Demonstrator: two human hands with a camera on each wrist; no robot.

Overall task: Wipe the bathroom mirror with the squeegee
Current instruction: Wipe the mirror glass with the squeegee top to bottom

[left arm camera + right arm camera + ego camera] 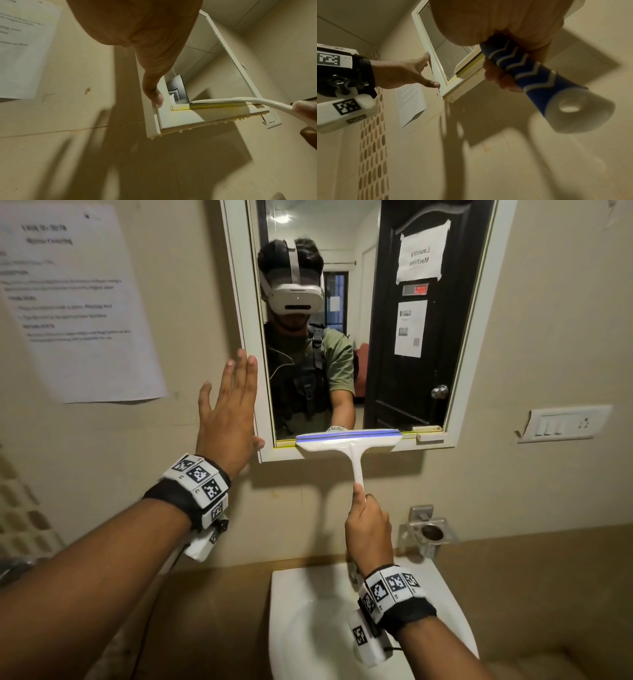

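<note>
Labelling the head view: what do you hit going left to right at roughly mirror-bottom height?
Paper notice → left hand → mirror frame → squeegee → light switch panel.

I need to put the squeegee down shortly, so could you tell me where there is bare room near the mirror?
The sink rim, left of the right hand, is bare, as is the brown counter right of the sink. The mirror frame's bottom ledge is crowded: the squeegee blade and a small white block occupy it. The left hand covers the frame's left edge.
</note>
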